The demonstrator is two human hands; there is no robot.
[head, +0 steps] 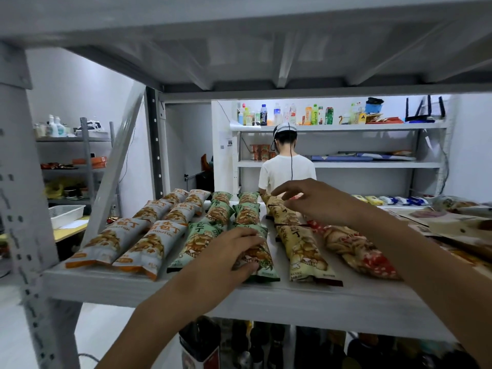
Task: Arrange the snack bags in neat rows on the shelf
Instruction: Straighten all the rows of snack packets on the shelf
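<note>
Shelf (266,296): carries the snack bags in colour rows running front to back.
Rows: grey bags (138,243) at left, then green, yellow bags (300,251), red bag (356,251).
Left hand (231,251): grip closed round the front green bag (263,262), likely squaring it.
Right hand (314,201): grip loose and empty over the rear yellow bags, likely to straighten them.

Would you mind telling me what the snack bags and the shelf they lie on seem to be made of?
Snack bags: thin printed plastic film, I think, semi-glossy; they show crinkles, soft highlights and flat sealed ends. Shelf: probably painted steel, matte pale grey; the upright has punched holes and the board above has folded ribs.
</note>
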